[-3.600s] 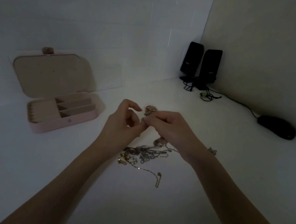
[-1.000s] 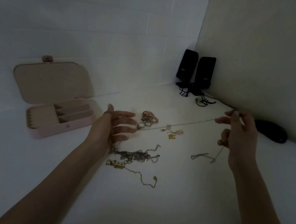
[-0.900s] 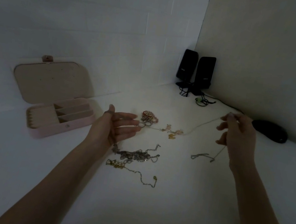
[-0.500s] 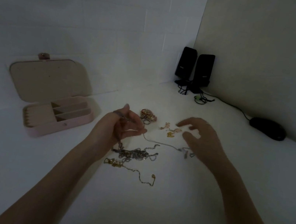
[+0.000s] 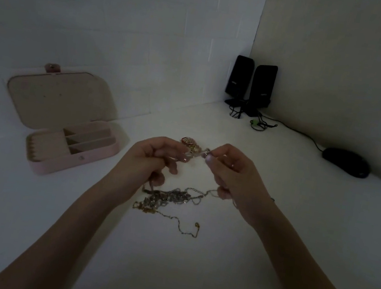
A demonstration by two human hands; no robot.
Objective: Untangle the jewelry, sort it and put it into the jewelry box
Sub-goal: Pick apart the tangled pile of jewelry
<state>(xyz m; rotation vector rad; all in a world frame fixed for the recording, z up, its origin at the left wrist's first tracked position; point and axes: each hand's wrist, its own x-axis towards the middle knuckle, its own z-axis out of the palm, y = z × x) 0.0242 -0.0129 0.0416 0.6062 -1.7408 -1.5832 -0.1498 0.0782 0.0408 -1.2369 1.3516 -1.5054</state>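
Pinching a thin chain, both hands' grip curled.

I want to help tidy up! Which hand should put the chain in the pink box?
Probably the left hand. The open jewelry box sits on its side, with bare table between. The right hand would have to cross over. Both hands pinch the thin chain now.
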